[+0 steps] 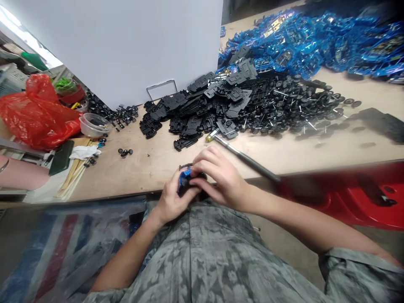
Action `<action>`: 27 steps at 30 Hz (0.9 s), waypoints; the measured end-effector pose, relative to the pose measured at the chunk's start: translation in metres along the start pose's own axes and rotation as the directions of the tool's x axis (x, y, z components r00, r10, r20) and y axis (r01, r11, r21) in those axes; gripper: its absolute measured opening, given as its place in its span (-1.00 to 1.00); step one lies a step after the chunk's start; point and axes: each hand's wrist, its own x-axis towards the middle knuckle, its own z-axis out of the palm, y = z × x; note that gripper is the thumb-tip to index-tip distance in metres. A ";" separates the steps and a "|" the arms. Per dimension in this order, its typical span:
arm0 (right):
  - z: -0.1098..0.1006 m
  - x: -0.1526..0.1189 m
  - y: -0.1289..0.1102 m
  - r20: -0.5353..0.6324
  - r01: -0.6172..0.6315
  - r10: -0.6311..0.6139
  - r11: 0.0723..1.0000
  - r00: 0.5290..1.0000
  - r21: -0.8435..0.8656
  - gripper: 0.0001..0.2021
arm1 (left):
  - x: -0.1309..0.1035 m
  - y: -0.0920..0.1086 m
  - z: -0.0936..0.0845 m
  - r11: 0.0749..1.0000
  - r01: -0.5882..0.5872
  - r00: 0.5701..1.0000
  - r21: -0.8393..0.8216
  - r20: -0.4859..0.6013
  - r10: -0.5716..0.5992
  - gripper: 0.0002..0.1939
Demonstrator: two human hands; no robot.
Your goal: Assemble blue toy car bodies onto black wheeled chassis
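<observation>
My left hand (173, 197) is closed around a blue and black toy car (184, 182) at the table's front edge. From the right, my right hand (221, 179) presses its fingers and thumb onto the same car, covering much of it. Whether those fingers also pinch a small part is hidden. A hammer (243, 155) lies just beyond my right hand, its handle reaching over the table edge. Further back are a pile of black toy car bases (195, 111) and a heap of black wheels on metal axles (284, 105).
Blue clear car shells (303, 42) are heaped at the back right. A white panel (142, 46) stands behind the bases. On the left are a red plastic bag (38, 113), a clear tub (94, 125) and another person's arm (22, 174). A red stool (341, 198) is at right.
</observation>
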 end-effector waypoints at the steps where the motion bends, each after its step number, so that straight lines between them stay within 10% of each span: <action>1: 0.001 0.000 0.004 0.008 -0.028 0.028 1.000 1.000 0.013 -0.94 | 0.000 0.002 0.002 0.998 0.048 0.999 -0.041 0.006 -0.047 -0.57; 6: 0.001 -0.005 0.022 -0.138 -0.127 0.128 0.992 0.982 0.014 -0.96 | 0.008 0.014 0.009 0.723 0.458 0.869 -0.517 0.089 -0.487 -0.49; 11: 0.018 -0.027 0.010 -0.081 -0.161 0.161 0.987 0.984 0.010 -0.64 | 0.025 0.012 0.009 0.507 0.388 0.803 -0.770 0.013 -0.595 -0.45; 17: 0.049 -0.043 0.024 0.002 -0.444 0.458 0.859 0.889 0.255 -0.62 | 0.042 0.001 0.018 0.567 0.161 0.888 -0.808 -0.133 -0.441 -0.45; 21: 0.031 -0.037 0.071 -0.154 -0.194 0.192 0.981 0.969 0.002 -0.65 | 0.042 -0.019 0.012 0.805 -0.034 0.959 -0.593 -0.247 -0.141 -0.44; 27: 0.011 -0.030 0.088 0.044 -0.020 0.034 0.958 0.998 -0.285 -0.53 | 0.030 -0.052 0.006 0.973 -0.210 0.920 0.092 -0.320 0.228 -0.54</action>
